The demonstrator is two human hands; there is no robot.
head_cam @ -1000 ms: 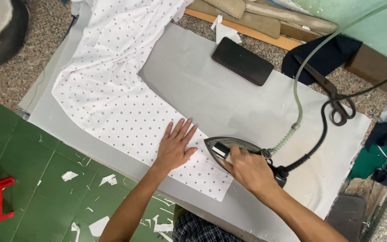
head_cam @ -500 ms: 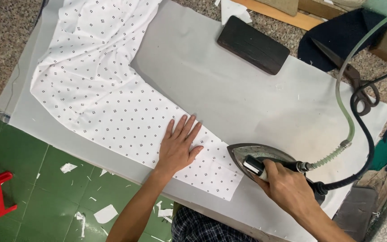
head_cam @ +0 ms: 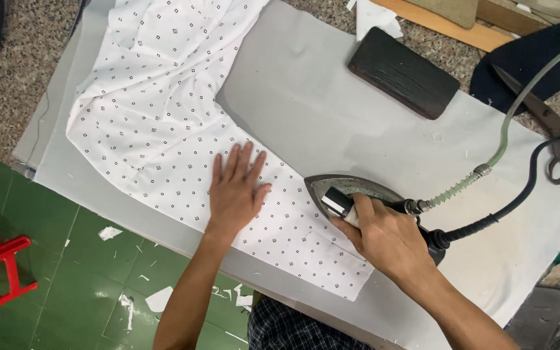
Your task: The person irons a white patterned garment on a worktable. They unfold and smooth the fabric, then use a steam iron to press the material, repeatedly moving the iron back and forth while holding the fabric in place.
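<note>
Right hand (head_cam: 387,236) is wrapped tight around the handle of the iron (head_cam: 358,194). Its fingers are curled shut on the grip. That iron sits flat on the white dotted cloth (head_cam: 163,116), with its pointed nose aimed at the left hand (head_cam: 234,191). The left hand lies just beside the nose of the iron, flat on the cloth with fingers spread wide. It holds nothing and only presses the cloth down.

The cloth is a long strip. One end lies under the iron, close to the person. From the iron it runs past the left hand and then bends away toward the far edge of the grey bench cover (head_cam: 332,116). So the un-pressed part of the strip lies straight ahead of the iron's nose, and the left hand is the nearer one to it.

Behind the iron, a pale green hose (head_cam: 513,123) and a black cord (head_cam: 507,210) trail off. Beyond the iron, on the far side of the cover, sits a dark block (head_cam: 403,71). Big scissors (head_cam: 555,139) lie near the hose.
</note>
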